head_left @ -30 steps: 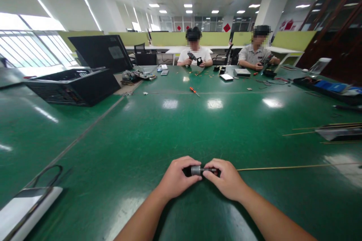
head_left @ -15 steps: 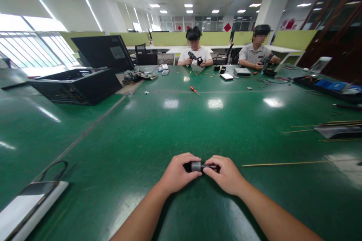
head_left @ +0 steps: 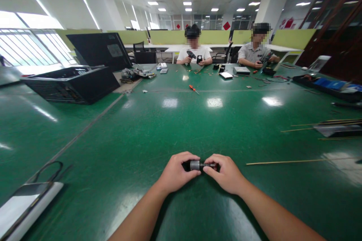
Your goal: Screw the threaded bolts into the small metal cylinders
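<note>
The left hand (head_left: 175, 173) is gripping the grey, thick end of a part (head_left: 195, 165) between thumb and fingers, while the right hand (head_left: 227, 175) is pinching its thin end. The part is spanning both hands near the table's (head_left: 175, 124) front; a stick (head_left: 283, 162) is lying to the right.

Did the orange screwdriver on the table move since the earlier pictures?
No. The screwdriver lies in the same place against the table seam, its shaft still crossing that line; only the view shifted slightly.
</note>
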Demonstrator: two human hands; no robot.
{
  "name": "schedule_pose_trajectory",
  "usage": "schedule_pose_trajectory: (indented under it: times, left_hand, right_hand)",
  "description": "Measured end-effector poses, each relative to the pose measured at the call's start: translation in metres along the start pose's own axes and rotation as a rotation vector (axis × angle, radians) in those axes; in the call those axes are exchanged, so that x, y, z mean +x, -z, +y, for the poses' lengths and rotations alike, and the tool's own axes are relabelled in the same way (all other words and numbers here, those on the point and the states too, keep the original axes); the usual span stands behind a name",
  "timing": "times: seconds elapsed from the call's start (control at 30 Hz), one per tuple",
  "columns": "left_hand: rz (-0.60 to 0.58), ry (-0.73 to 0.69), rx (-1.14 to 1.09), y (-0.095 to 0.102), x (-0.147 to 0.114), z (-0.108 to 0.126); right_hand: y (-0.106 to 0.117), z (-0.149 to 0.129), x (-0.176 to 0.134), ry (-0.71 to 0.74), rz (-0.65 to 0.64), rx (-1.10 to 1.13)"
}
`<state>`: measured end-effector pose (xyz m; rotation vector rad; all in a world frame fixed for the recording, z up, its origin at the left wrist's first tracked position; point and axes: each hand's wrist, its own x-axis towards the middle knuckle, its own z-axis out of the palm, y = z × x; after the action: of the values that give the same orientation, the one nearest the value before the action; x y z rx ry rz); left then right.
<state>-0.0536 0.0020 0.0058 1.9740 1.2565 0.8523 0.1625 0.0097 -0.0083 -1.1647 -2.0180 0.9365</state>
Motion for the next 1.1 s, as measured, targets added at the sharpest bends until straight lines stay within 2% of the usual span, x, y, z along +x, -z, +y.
schedule_pose_trajectory:
  times: [1.1]
  left_hand:
    - [0.032,0.006,-0.011,-0.0033,-0.0002,-0.0004]
  right_hand:
    - [-0.0016,0.0074,-0.0004,-0.042,0.007,0.054]
